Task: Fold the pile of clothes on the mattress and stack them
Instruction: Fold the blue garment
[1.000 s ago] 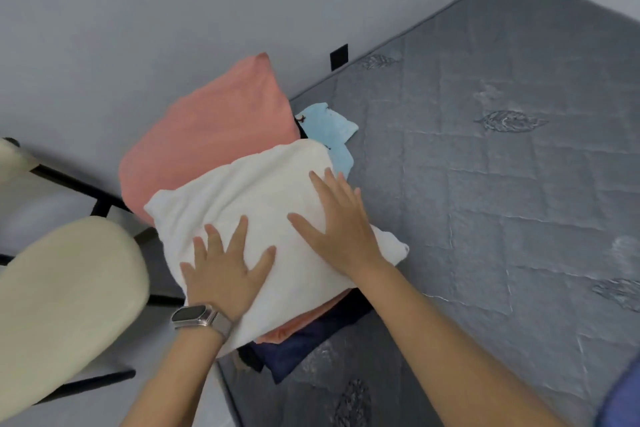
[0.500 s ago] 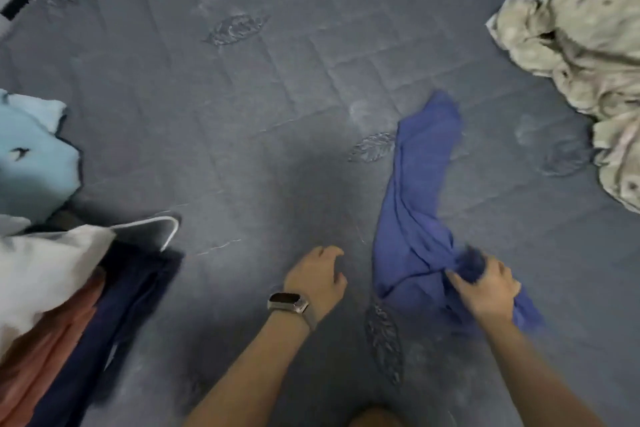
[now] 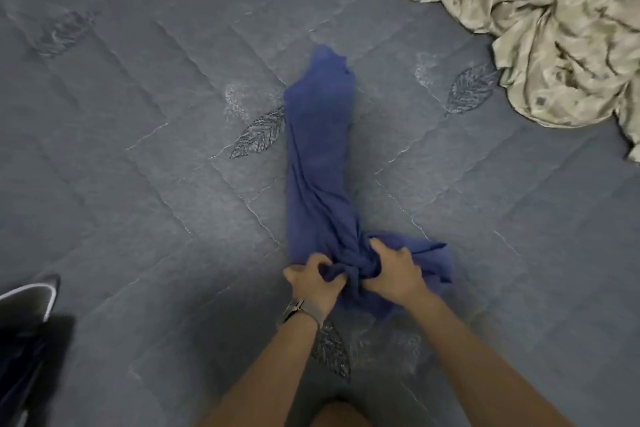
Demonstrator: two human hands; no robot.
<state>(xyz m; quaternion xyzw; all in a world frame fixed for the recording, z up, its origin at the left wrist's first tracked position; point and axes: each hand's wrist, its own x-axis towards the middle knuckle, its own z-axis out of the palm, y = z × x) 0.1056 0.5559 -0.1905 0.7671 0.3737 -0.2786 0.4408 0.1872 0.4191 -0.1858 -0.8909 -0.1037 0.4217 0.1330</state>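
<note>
Your left hand [image 3: 313, 279] and right hand [image 3: 393, 270] both grip the bunched near end of the crumpled dark-blue cloth garment [image 3: 320, 156], whose long axis runs straight away from you across the grey quilted mattress [image 3: 138, 114].

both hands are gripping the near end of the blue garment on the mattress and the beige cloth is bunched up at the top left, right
Not quite. The beige cloth is bunched at the top right, not the top left, as the head view shows. The rest holds: the left hand and right hand both grip the near end of the blue garment on the mattress.
</note>
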